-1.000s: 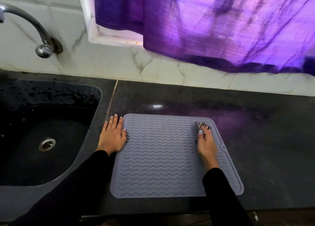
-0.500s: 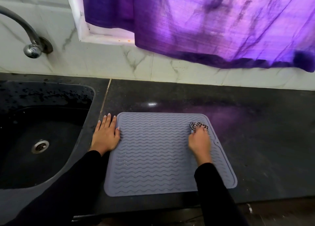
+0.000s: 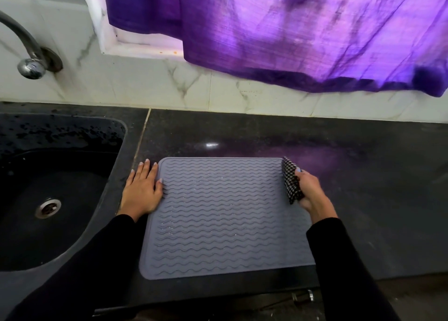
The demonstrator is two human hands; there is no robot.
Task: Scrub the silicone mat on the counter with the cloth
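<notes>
Two hands on desk (image 3: pixel 363 175): left hand (image 3: pixel 141 192) flat, fingers straight, at mat (image 3: pixel 223 219) edge; right hand (image 3: pixel 309 190) grips checked cloth (image 3: pixel 291 180).

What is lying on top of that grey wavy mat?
On the mat: the left hand's thumb at its left edge and the checked cloth, gripped by the right hand, at its right edge. That arm's sleeve hides one corner.

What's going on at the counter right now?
A person is cleaning a grey silicone mat that lies flat on the dark counter beside the sink. The left hand lies flat at the mat's left edge, steadying it. The right hand grips a checked cloth at the mat's far right edge.
</notes>
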